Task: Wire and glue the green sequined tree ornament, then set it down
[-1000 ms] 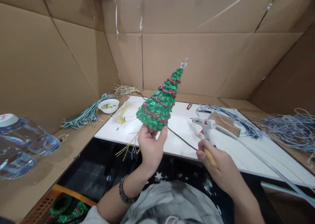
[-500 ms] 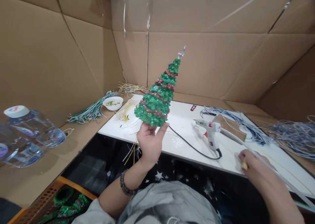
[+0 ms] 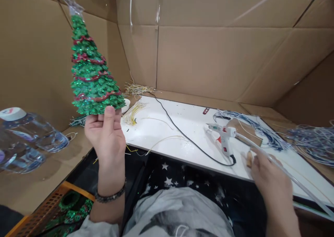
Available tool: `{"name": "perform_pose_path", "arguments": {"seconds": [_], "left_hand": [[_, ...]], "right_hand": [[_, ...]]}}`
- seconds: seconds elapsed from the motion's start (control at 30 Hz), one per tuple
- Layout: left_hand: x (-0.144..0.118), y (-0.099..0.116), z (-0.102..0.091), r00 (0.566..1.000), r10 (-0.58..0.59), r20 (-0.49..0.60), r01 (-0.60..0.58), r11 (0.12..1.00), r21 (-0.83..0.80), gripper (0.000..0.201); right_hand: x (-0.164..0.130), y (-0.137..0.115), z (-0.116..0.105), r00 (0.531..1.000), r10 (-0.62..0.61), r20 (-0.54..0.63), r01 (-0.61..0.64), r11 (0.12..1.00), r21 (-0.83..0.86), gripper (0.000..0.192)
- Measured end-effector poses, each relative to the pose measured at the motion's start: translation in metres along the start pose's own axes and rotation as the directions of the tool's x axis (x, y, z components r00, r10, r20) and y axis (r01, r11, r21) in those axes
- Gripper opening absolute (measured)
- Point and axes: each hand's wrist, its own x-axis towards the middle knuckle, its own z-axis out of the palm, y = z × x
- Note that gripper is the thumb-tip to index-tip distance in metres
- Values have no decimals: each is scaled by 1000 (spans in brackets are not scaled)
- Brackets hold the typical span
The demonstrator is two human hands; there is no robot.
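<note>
Head view: a fully decked glittery green Christmas tree (image 3: 91, 79) is held upright by its base in the closed left hand (image 3: 106, 134), while the right hand (image 3: 270, 179), clamped on a small wooden stick (image 3: 249, 159), rests beside the idle glue gun (image 3: 221, 137) on the bench (image 3: 182, 125).

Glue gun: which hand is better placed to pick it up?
Right. The right hand lies at the board edge just below the glue gun, holding only a small stick. The left hand grips the green tree.

glittery green cone tree (image 3: 91, 77) with red garland bands, upright, held aloft at left.
</note>
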Motion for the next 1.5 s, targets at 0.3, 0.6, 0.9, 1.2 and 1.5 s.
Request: {"name": "perform_pose_path", "arguments": {"seconds": [0.3, 0.6, 0.9, 1.2, 1.5], "left_hand": [[-9, -15, 4, 993, -100, 68, 105, 992, -68, 40], [-44, -36, 23, 861, -451, 236, 482, 871, -91, 40], [-60, -45, 29, 777, -566, 276, 617, 771, -159, 39], [-83, -50, 36, 745, -607, 278, 654, 746, -126, 45], [-103, -60, 33, 893, -404, 197, 374, 911, 175, 36]], "right_hand": [[-77, -130, -16, 807, -483, -340, 590, 645, 486, 15], [-10, -228, 49, 732, -673, -108, 598, 559, 574, 17], [-16, -219, 31, 591, -788, 170, 751, 615, 239, 21], [-21, -133, -28, 910, -335, 244, 239, 905, 353, 22], [-38, -112, -38, 969, 168, 181, -247, 622, 743, 32]]}}
